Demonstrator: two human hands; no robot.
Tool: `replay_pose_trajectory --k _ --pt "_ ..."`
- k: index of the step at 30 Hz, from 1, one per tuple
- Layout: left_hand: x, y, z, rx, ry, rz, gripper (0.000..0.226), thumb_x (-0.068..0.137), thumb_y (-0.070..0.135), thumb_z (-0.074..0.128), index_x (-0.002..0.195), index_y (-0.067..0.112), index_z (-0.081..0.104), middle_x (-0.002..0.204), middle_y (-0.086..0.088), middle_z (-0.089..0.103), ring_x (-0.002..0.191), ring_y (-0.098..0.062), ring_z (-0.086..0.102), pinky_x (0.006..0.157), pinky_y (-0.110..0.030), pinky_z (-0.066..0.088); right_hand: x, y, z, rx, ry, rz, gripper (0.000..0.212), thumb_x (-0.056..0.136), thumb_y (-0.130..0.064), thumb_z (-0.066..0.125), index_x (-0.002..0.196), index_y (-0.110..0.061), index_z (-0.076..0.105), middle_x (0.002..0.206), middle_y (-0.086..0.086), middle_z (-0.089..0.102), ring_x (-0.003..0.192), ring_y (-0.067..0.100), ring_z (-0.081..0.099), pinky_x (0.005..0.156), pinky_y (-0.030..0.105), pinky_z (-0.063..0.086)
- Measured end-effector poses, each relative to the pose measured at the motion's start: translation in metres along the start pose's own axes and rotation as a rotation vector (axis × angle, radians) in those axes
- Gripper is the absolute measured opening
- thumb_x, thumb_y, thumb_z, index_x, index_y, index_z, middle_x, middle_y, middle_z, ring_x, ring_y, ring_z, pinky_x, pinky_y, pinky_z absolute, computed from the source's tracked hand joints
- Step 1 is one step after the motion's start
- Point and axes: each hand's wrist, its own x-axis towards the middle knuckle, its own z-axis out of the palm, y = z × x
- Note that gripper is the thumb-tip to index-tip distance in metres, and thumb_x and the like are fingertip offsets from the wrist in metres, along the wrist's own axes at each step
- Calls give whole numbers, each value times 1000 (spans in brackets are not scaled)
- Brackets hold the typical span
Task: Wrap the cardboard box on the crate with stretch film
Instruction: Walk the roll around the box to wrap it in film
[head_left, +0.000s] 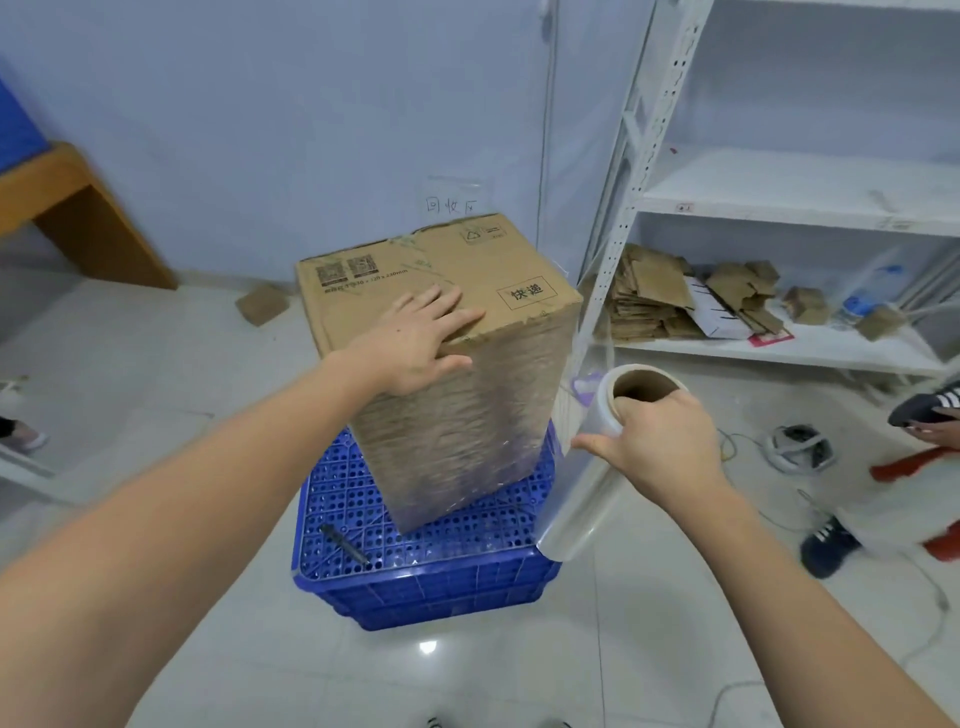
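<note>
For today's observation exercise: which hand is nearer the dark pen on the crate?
Left. The left hand rests on the box above the pen; the right hand holds the film roll off to the crate's side.

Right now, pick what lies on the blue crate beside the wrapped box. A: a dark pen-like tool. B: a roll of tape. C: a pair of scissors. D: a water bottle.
A: a slim dark pen-like tool lies on the blue crate at its near left part, apart from the cardboard box.
</note>
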Motion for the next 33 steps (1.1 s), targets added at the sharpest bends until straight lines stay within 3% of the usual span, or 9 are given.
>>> replay_pose_trajectory --k 2,4,9,12,17,21,27,29,33 --pt "0 1 0 -20 -8 -11 72 100 69 35 163 43 8 173 -2 2 159 -26 0 128 -52 5 -9 -3 -2 -13 51 -72 72 63 -59 82 50 -23 21 45 -13 20 57 21 36 57 27 24" --pt "1 6 0 -28 -6 -17 72 101 67 36 162 44 9 173 -1 2 159 -26 0 128 -53 4 -18 -10 -9 -40 64 -148 67 56 -53 86 50 -24 26 47 -15 15 54 20 35 56 25 25" --pt "0 8 4 -45 9 -36 71 101 66 38 162 44 9 173 0 2 159 -26 0 128 -53 4 -41 -20 -4 18 34 -319 49 70 -65 58 52 -23 41 44 -12 35 62 17 35 58 25 33" --pt "0 7 4 -45 16 -37 70 101 66 38 162 44 10 173 1 3 159 -25 1 128 -53 4 -44 -40 -4 105 37 -428 47 71 -60 63 57 -27 32 48 -13 27 54 17 30 66 31 42" --pt "-2 9 5 -40 20 -47 70 101 66 38 161 45 10 173 2 3 159 -24 0 128 -52 4 -44 -71 -1 124 -8 -634 51 68 -52 72 58 -27 30 48 -11 26 55 18 29 66 24 31" --pt "-4 11 5 -46 27 -48 69 102 65 39 161 45 11 173 2 3 159 -24 0 128 -52 3 -43 -85 10 112 -54 -779 45 75 -51 67 62 -26 32 47 -8 45 56 18 33 73 30 43" --pt "-6 11 3 -60 32 -52 68 102 65 39 161 45 12 173 2 3 159 -23 -1 128 -52 3 -43 -85 5 1 -122 -821 42 78 -53 63 62 -22 40 50 -7 51 55 19 44 80 28 37" --pt "-7 11 3 -65 30 -55 68 102 65 39 161 46 12 173 3 3 159 -22 -1 128 -52 3 -48 -85 0 -28 -135 -789 44 74 -53 69 65 -23 37 53 -6 51 56 18 45 80 30 42" --pt "-8 11 2 -59 27 -59 68 102 66 38 161 46 10 173 4 2 159 -21 -1 128 -51 3 -69 -92 -8 -24 -174 -595 49 52 -42 88 70 -23 46 55 -5 55 52 17 46 61 31 47"
